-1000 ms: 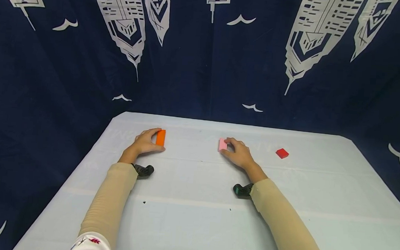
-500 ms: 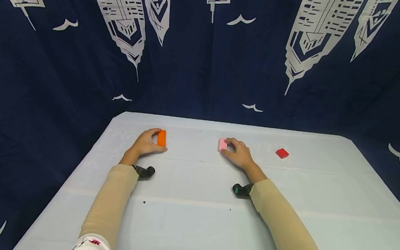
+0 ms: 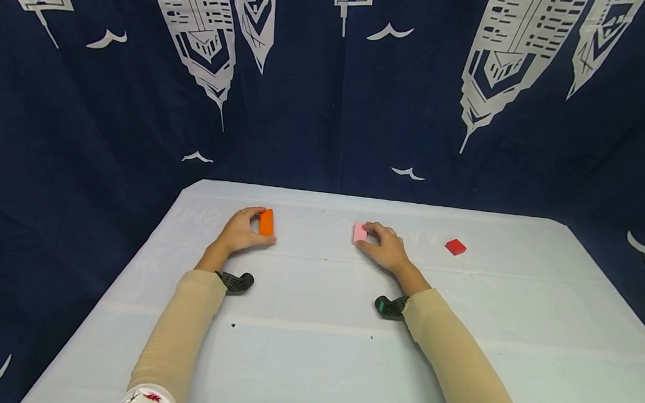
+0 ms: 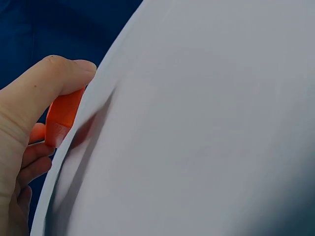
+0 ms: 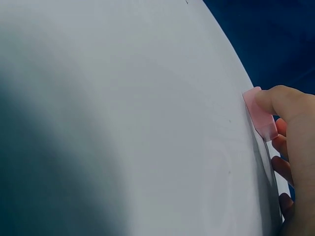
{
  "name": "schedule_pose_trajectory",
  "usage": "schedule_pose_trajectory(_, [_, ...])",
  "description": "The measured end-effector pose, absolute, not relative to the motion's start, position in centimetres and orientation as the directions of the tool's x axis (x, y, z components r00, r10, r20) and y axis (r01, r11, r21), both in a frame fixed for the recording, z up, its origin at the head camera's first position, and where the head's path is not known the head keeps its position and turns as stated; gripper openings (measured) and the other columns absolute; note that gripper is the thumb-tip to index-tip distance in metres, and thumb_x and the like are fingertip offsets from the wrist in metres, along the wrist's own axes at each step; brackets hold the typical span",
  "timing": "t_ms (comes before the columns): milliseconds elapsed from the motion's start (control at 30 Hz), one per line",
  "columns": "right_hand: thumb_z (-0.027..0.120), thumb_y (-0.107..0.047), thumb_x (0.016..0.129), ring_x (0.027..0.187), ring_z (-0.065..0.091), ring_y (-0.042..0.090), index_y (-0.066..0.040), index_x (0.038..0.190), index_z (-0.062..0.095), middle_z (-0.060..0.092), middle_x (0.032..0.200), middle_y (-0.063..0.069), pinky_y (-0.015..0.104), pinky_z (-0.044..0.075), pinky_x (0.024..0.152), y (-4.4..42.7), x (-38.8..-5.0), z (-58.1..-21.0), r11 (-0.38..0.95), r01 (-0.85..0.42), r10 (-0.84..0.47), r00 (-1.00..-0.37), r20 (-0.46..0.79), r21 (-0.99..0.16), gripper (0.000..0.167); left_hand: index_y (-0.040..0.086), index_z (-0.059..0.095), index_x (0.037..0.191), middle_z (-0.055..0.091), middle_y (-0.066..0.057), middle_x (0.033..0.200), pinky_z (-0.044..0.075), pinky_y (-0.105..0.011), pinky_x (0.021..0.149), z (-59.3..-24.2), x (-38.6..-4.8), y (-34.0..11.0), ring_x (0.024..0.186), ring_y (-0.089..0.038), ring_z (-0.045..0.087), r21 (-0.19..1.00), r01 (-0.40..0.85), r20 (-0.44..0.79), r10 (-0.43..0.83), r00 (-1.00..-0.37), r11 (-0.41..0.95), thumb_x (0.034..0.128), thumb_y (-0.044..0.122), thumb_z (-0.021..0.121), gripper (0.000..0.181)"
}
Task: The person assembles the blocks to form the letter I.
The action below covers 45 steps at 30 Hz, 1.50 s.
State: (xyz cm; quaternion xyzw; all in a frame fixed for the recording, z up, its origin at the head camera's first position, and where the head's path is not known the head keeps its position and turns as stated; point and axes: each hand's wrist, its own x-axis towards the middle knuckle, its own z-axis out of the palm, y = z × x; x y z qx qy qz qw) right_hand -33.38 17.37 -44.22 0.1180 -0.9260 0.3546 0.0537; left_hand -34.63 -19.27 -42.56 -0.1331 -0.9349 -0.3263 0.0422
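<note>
An orange block is pinched between the thumb and fingers of my left hand, near the far left of the table. In the left wrist view the same orange block shows under the thumb, with a shadow on the tabletop beside it. My right hand pinches a pink block right of the table's middle. Seen from the right wrist, the pink block has the thumb on its near face, low at the tabletop. A red block lies apart on the table, to the right of my right hand.
All of this is on a white-covered table. A dark blue curtain with white building prints hangs behind the table's far edge. Small dark specks dot the cover between my forearms. Black wrist devices sit at both wrists.
My left hand has shifted a little to the right with the orange block in its grip. The right hand, pink block and red block have stayed in place.
</note>
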Motion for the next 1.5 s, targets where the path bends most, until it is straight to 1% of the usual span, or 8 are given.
schedule_pose_trajectory(333, [0.066,-0.034,0.09,0.13,0.042,0.036,-0.008,0.13,0.057,0.053,0.139,0.016,0.055,0.023,0.106,17.4,-33.4,-44.4,0.718,-0.252,-0.175,-0.968,0.182,-0.649,0.049,0.002,0.05,0.139,0.048,-0.02,0.141,0.03,-0.049,0.11,-42.1,-34.0,-17.5,0.133,-0.036,0.039,0.572,0.339,0.202,0.273,-0.941,0.747,0.0686,0.04,0.085,0.087])
schedule_pose_trajectory(567, [0.065,-0.035,0.09,0.131,0.042,0.036,-0.008,0.131,0.056,0.052,0.14,0.016,0.056,0.024,0.106,17.3,-33.4,-44.4,0.722,-0.26,-0.179,-0.965,0.19,-0.642,0.05,0.003,0.049,0.14,0.047,-0.018,0.143,0.029,-0.049,0.111,-41.7,-33.8,-16.4,0.135,-0.035,0.038,0.532,0.362,0.189,0.31,-0.932,0.766,0.0684,0.045,0.084,0.09])
schedule_pose_trajectory(767, [0.065,-0.036,0.091,0.13,0.042,0.036,-0.008,0.13,0.057,0.053,0.14,0.015,0.056,0.025,0.105,17.4,-33.5,-44.5,0.722,-0.273,-0.184,-0.962,0.203,-0.636,0.049,0.003,0.05,0.139,0.05,-0.016,0.141,0.03,-0.049,0.11,-41.7,-33.7,-15.5,0.134,-0.035,0.039,0.515,0.385,0.198,0.33,-0.923,0.766,0.0682,0.049,0.082,0.091])
schedule_pose_trajectory(1033, [0.065,-0.036,0.091,0.131,0.041,0.036,-0.008,0.131,0.056,0.051,0.142,0.015,0.056,0.024,0.107,17.5,-33.5,-44.5,0.724,-0.262,-0.183,-0.965,0.19,-0.638,0.049,0.005,0.051,0.139,0.051,-0.014,0.141,0.031,-0.047,0.11,-41.4,-33.2,-14.0,0.133,-0.032,0.04,0.495,0.396,0.182,0.353,-0.918,0.773,0.0686,0.054,0.081,0.09])
schedule_pose_trajectory(1500, [0.065,-0.036,0.091,0.131,0.042,0.035,-0.009,0.132,0.056,0.051,0.142,0.014,0.056,0.024,0.107,17.4,-33.5,-44.6,0.728,-0.26,-0.181,-0.965,0.189,-0.634,0.05,0.006,0.055,0.135,0.055,-0.012,0.136,0.033,-0.045,0.109,-41.1,-32.6,-11.9,0.129,-0.031,0.044,0.425,0.474,0.216,0.422,-0.88,0.771,0.0673,0.055,0.081,0.088])
